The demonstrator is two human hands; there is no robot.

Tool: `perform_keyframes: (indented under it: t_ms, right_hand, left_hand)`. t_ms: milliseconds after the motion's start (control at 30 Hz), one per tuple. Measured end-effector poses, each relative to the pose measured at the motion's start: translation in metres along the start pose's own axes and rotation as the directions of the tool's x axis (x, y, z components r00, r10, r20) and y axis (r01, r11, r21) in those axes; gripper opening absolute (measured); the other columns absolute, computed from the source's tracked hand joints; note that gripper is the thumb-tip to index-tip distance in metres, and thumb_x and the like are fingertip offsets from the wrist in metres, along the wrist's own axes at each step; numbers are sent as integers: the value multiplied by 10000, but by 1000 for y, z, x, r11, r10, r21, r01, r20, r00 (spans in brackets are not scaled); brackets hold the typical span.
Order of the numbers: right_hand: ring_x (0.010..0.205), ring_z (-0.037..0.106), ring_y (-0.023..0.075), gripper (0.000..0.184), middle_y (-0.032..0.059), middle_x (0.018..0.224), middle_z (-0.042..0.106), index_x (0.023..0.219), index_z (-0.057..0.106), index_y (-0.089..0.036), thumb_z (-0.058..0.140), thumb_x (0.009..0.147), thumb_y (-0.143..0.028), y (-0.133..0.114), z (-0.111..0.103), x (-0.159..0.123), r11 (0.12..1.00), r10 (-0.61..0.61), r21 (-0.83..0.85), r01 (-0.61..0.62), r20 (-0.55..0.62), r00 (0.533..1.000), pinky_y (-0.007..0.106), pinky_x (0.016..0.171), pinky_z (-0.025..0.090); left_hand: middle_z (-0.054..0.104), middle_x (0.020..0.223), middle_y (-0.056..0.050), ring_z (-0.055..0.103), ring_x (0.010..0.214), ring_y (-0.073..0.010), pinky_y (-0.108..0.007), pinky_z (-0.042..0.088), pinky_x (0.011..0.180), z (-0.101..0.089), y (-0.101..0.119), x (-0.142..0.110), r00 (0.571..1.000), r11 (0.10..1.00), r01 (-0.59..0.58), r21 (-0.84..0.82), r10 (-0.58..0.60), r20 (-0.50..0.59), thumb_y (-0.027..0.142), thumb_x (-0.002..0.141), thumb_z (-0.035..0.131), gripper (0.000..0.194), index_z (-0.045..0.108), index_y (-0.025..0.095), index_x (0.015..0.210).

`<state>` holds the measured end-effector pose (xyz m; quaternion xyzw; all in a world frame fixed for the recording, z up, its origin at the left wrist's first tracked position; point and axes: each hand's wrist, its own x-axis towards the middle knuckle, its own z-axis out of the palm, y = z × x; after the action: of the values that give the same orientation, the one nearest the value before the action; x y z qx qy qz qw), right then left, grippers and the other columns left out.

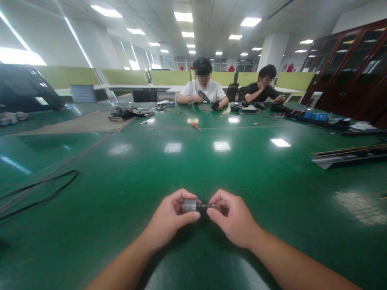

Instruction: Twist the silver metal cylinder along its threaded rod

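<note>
Just above the green table, a short silver metal cylinder with a thin dark shaft [190,206] lies level between my two hands. My left hand [166,219] is closed around the cylinder end, its thumb in front and its fingers behind. At the other end, my right hand [234,217] pinches the shaft's tip between thumb and fingers. The exact kind of this metal piece is too small to tell. Parts of the shaft tip are covered by my right fingers.
An orange screwdriver [196,127] lies further up the table [151,173]. Black cable [57,189] loops at the left; a metal channel with thin rods [347,157] lies right. Across sit a person holding a power drill [203,96] and another person in black [260,90].
</note>
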<state>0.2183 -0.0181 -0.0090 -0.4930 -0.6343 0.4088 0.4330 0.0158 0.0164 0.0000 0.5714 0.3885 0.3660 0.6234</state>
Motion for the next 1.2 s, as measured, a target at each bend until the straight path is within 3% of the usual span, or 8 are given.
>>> perform_keyframes:
  t_ms: [1200]
  right_hand:
    - [557, 542, 119, 59, -35, 629, 598, 829, 586, -187, 639, 812, -169, -1, 0, -1, 1000, -4, 31, 4, -3, 1000, 218, 532, 381]
  left_hand:
    - [716, 925, -44, 639, 832, -177, -275, 473, 769, 0, 1, -2, 999, 1000, -5, 18, 6, -40, 219, 665, 860, 375, 619, 159, 947]
